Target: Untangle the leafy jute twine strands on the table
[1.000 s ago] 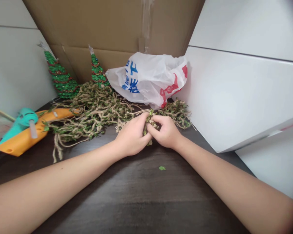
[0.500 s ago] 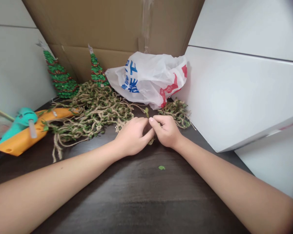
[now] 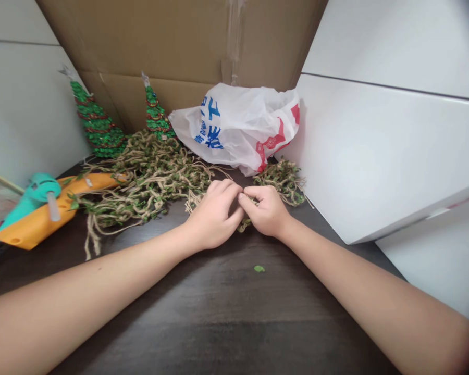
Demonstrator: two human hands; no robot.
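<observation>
My left hand [image 3: 218,214] and my right hand [image 3: 266,210] meet at the middle of the dark table [image 3: 226,317], thumbs and fingertips together. Both are closed on a leafy twine strand [image 3: 244,225], of which a small knotted part shows between and below them. Behind my left hand lies a large heap of twine strands with green leaves [image 3: 156,179]. A smaller twine bundle [image 3: 284,179] rests just beyond my right hand. One loose green leaf [image 3: 259,269] is on the table in front of my hands.
A white plastic bag [image 3: 238,127] lies behind the hands. Two green tinsel trees [image 3: 97,125] stand at the back left. At the left are a teal glue gun [image 3: 42,186] and an orange holder [image 3: 35,226]. Cardboard [image 3: 152,41] and white panels [image 3: 383,151] surround the table.
The fingers of my left hand have shifted slightly forward and over the strand. A small green tip that stuck up between the hands no longer shows.
</observation>
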